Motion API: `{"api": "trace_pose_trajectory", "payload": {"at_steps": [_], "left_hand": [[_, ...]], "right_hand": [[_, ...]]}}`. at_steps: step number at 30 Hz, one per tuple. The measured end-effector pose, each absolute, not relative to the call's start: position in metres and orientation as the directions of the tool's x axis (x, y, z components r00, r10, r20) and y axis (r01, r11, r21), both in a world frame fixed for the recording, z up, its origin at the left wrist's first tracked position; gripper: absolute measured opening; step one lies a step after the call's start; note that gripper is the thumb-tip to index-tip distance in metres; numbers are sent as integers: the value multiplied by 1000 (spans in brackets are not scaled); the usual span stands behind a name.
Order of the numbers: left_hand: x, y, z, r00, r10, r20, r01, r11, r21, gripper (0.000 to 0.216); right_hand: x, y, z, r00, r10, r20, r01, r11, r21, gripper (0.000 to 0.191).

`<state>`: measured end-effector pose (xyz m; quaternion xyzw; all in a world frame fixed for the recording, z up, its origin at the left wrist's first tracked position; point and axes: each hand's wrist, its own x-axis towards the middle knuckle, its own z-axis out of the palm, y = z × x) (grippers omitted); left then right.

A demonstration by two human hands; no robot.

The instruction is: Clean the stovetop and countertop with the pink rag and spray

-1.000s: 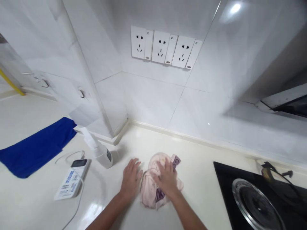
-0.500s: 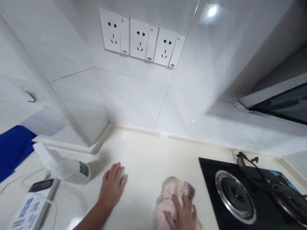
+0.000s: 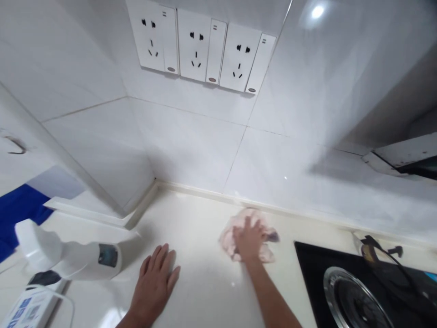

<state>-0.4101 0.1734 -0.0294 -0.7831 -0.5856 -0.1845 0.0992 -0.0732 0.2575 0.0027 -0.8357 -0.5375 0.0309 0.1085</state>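
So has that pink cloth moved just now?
Yes. Under the right hand, the pink cloth slid back to the wall, nearer the black stove.

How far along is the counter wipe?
Done: the counter between the hands looks glossy and spotless, though wiped or not is unclear. In hand: the right hand presses the pink cloth at the back edge, beside the stove; the left hand rests flat. Left, probably: the stretch around the white device and corded white box.

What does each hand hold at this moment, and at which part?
The right hand lies spread on top of the pink cloth, pressing its middle rather than gripping it. The left hand lies flat on the countertop, holding nothing.
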Motion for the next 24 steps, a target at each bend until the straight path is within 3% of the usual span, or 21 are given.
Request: {"api": "trace_pose_trajectory", "payload": {"at_steps": [3, 6, 8, 10, 14, 18, 21, 24], "left_hand": [[-417, 176, -33, 276, 865, 419, 945, -323, 44, 44], [-425, 179, -36, 286, 869, 404, 940, -336, 57, 44], [-428, 180, -36, 290, 877, 384, 939, -339, 63, 45], [-430, 180, -35, 297, 885, 359, 938, -341, 64, 46], [-429, 179, -32, 282, 900, 333, 943, -324, 76, 47], [-426, 179, -31, 274, 901, 337, 948, -313, 63, 47], [-423, 179, -30, 274, 905, 324, 950, -307, 54, 49], [-421, 178, -30, 260, 914, 310, 954, -293, 64, 49]], "right_hand": [[-169, 269, 8, 38, 999, 3, 943, -35, -332, 85], [-227, 286, 14, -301, 953, 39, 861, 289, -418, 76], [-226, 302, 18, -442, 894, 69, 811, 431, -395, 66], [-190, 314, 18, -453, 887, 94, 817, 455, -354, 57], [-47, 304, 11, -121, 981, 151, 942, 161, -293, 48], [104, 267, 10, 200, 963, 178, 961, -157, -229, 38], [164, 258, 13, 466, 877, 115, 880, -447, -161, 48], [169, 262, 14, 572, 815, 92, 816, -553, -167, 58]]}}
